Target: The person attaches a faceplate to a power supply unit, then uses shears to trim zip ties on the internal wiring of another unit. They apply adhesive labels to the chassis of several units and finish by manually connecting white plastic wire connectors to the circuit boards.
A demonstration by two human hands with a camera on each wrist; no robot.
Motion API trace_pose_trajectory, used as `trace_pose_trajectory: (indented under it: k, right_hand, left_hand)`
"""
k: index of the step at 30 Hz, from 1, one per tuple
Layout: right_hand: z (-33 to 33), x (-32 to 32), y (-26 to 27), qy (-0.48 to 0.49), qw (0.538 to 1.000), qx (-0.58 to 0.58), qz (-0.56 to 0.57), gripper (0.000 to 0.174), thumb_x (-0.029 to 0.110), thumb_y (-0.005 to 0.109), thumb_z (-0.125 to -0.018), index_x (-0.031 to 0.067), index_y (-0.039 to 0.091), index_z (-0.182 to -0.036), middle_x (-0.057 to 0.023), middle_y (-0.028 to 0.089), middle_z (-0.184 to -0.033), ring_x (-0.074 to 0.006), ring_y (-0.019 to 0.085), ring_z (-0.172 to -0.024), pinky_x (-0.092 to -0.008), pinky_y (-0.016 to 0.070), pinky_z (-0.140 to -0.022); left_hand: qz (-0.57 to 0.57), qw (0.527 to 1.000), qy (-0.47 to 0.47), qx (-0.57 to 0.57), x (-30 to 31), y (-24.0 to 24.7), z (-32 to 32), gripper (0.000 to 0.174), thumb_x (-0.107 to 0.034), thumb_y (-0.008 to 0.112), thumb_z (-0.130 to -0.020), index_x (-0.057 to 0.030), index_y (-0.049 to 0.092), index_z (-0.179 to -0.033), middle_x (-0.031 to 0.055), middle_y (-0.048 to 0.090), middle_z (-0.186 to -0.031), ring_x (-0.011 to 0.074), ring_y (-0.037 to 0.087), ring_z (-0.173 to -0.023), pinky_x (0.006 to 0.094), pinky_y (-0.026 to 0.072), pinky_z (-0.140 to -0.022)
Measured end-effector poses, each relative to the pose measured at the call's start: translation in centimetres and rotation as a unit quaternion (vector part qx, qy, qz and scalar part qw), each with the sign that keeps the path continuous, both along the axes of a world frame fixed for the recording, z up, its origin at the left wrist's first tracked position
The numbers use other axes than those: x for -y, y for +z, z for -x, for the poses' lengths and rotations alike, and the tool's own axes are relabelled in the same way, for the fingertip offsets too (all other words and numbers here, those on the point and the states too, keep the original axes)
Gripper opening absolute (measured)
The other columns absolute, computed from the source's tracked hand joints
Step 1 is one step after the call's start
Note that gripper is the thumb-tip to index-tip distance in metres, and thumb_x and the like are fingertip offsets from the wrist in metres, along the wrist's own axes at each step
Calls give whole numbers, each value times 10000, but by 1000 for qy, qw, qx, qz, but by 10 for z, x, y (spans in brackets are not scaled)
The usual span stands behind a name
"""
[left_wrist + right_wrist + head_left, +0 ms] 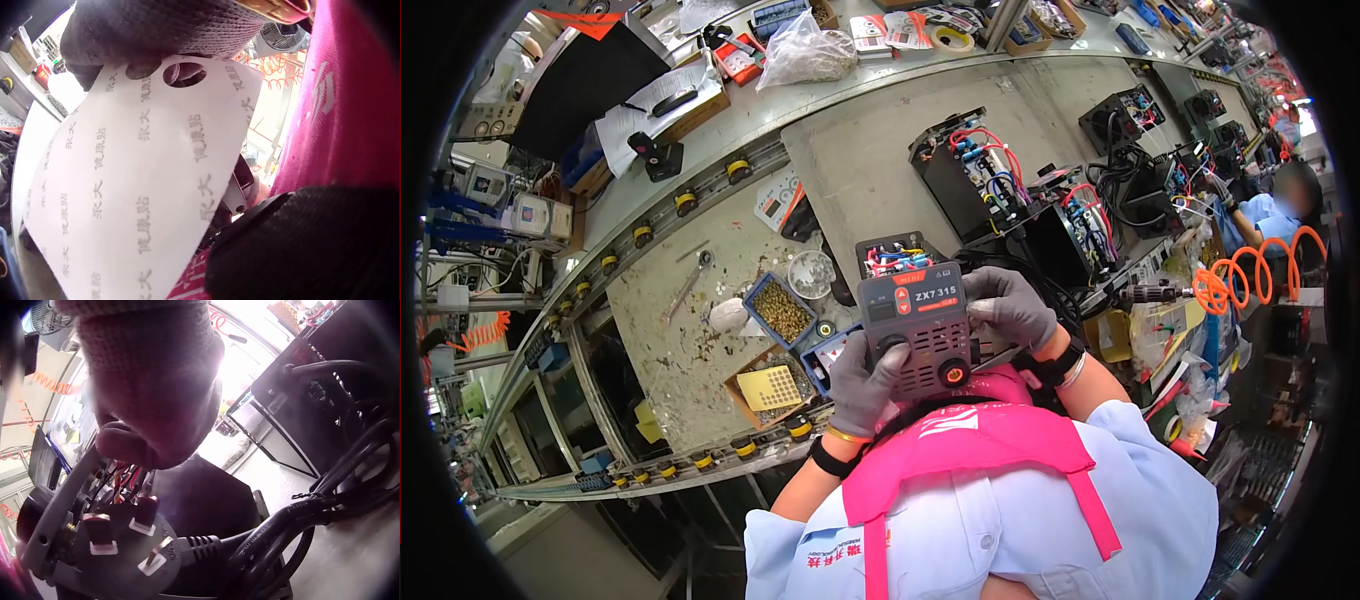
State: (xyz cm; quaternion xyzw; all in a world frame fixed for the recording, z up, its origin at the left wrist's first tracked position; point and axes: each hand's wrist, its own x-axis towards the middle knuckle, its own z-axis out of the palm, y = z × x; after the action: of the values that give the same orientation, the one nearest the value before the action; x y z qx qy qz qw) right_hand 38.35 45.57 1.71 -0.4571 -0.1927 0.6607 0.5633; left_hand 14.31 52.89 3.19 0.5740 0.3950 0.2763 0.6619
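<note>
While the left hand (863, 388) curls its fingers round the lower left of the grey ZX7 315 panel (916, 338) near the head frame's centre, a white printed sheet (125, 169) shows below that hand in the left wrist frame. The right hand (1015, 310) bends its fingers at the panel's upper right edge; whether they grip it, I cannot tell. Farther off, opened black units (960, 185) stand toward the upper right.

The stained board (655, 350) carries a blue bin (765, 324) — and a metal tool (687, 286).
</note>
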Motion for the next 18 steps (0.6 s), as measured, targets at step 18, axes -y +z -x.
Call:
trace_pose_trajectory:
  k: [18]
  right_hand:
    - [-8, -7, 6, 45, 996, 62, 34, 273, 39, 660, -780, -7, 592, -1040, -90, 649, -937, -140, 626, -746, -260, 506, -636]
  left_hand:
    - [-12, 999, -35, -16, -4, 1, 5, 390, -328, 663, -852, 11, 555, -1012, 66, 625, -888, 102, 563, -810, 252, 459, -730]
